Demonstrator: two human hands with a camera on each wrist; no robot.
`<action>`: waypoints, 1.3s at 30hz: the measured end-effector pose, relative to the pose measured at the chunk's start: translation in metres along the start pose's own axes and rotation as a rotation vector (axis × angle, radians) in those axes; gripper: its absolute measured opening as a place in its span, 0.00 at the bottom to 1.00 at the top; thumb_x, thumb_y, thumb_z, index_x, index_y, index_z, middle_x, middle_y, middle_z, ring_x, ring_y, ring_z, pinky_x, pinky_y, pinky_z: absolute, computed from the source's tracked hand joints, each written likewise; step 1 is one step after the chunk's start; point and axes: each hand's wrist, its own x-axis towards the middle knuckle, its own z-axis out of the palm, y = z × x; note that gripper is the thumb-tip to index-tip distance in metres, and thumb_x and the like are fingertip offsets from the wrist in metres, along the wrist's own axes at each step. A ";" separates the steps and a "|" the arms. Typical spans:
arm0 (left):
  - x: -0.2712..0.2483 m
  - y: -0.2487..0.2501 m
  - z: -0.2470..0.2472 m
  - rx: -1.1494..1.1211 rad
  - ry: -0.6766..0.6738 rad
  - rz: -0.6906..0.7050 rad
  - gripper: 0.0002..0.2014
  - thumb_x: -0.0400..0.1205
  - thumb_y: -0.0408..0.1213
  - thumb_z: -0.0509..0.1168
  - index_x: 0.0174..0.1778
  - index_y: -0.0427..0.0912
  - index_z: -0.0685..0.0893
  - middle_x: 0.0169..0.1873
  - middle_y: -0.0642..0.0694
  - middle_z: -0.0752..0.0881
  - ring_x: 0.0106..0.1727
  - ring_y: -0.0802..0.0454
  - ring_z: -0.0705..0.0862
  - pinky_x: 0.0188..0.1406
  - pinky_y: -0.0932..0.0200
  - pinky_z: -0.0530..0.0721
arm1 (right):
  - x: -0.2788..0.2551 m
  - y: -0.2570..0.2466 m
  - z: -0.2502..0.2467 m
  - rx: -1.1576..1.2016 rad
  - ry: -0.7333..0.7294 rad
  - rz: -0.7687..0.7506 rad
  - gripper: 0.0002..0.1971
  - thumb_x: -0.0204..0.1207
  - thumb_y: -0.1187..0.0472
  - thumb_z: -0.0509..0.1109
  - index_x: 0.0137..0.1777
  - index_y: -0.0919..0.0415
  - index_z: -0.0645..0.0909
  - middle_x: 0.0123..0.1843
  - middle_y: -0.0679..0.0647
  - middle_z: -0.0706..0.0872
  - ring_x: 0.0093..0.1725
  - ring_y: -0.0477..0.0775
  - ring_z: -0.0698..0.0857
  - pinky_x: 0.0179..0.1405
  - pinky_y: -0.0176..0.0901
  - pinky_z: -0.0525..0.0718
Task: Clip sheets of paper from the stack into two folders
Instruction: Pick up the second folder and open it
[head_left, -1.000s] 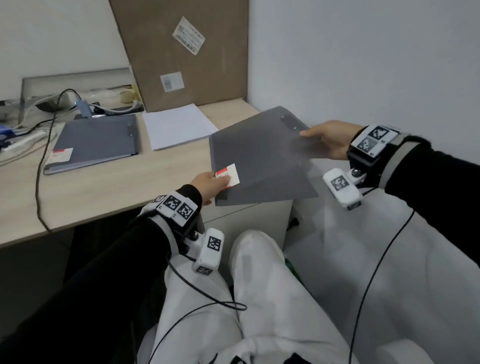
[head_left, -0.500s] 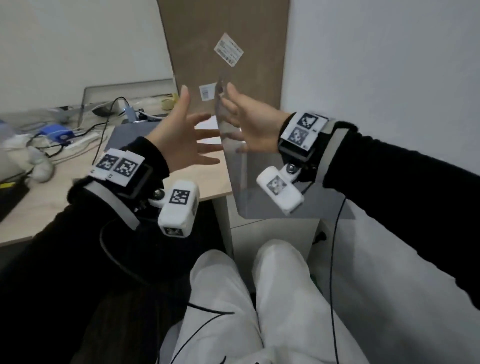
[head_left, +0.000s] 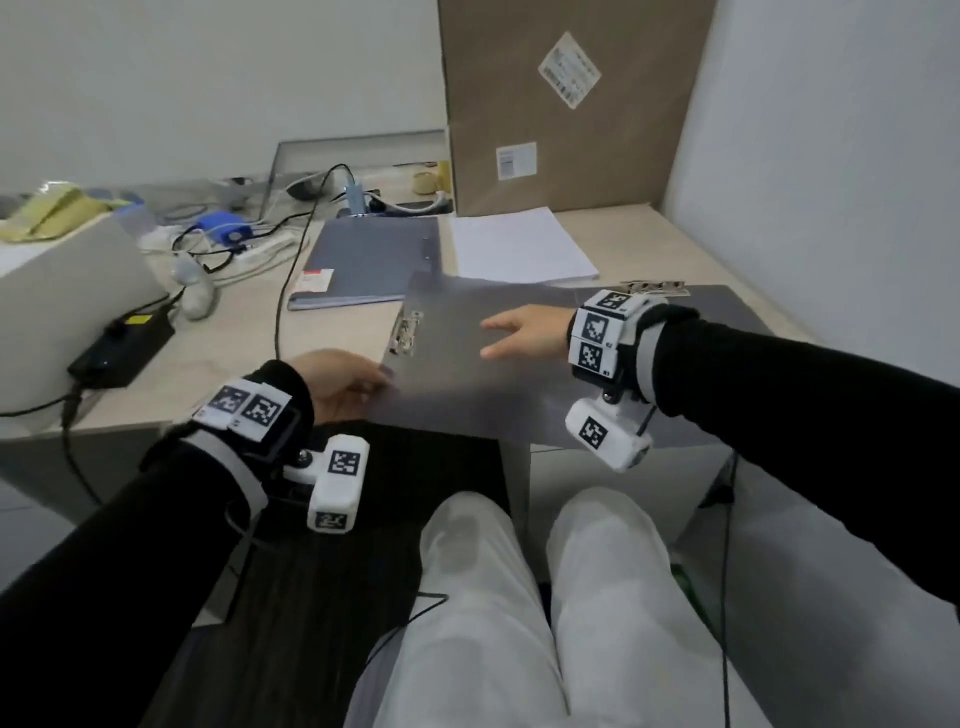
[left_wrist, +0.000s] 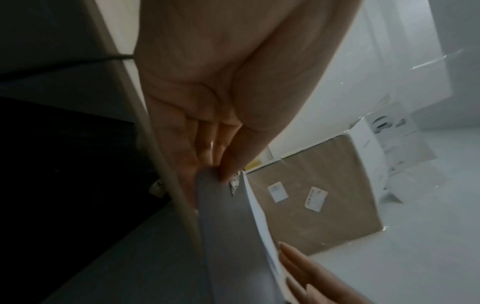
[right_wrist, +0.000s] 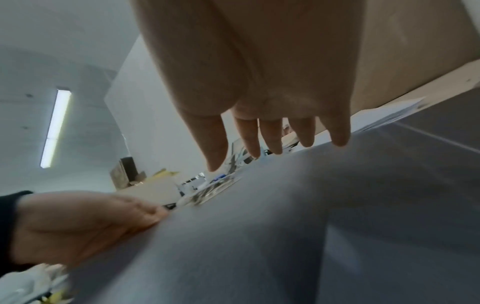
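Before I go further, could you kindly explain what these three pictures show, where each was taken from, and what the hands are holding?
There is no machine: a person wears three cameras, one on the head and one on each wrist. The head view looks down on a desk. An open grey folder lies at its near edge. The left hand pinches the folder's left edge; the wrist view shows this close up. The right hand hovers open over it, fingers straight. Behind lie a closed folder and a paper stack.
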 end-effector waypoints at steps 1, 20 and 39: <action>0.002 -0.008 0.000 0.071 -0.008 -0.033 0.07 0.82 0.26 0.60 0.41 0.37 0.81 0.31 0.42 0.83 0.16 0.58 0.83 0.17 0.69 0.83 | 0.005 0.006 0.000 -0.033 0.000 0.016 0.35 0.79 0.47 0.66 0.83 0.57 0.59 0.85 0.52 0.61 0.84 0.51 0.60 0.82 0.41 0.53; 0.034 0.009 0.005 0.709 0.102 0.333 0.31 0.75 0.40 0.74 0.74 0.48 0.74 0.75 0.46 0.75 0.78 0.50 0.70 0.73 0.57 0.67 | 0.041 0.044 0.020 -0.265 -0.182 0.122 0.52 0.69 0.33 0.68 0.84 0.45 0.39 0.87 0.51 0.38 0.85 0.64 0.38 0.83 0.64 0.43; 0.045 0.016 -0.005 1.027 -0.150 0.248 0.38 0.76 0.42 0.72 0.81 0.49 0.61 0.78 0.48 0.69 0.79 0.49 0.67 0.76 0.57 0.62 | 0.046 0.049 0.021 -0.303 -0.157 0.090 0.54 0.65 0.30 0.69 0.84 0.43 0.41 0.87 0.50 0.41 0.85 0.64 0.42 0.83 0.64 0.46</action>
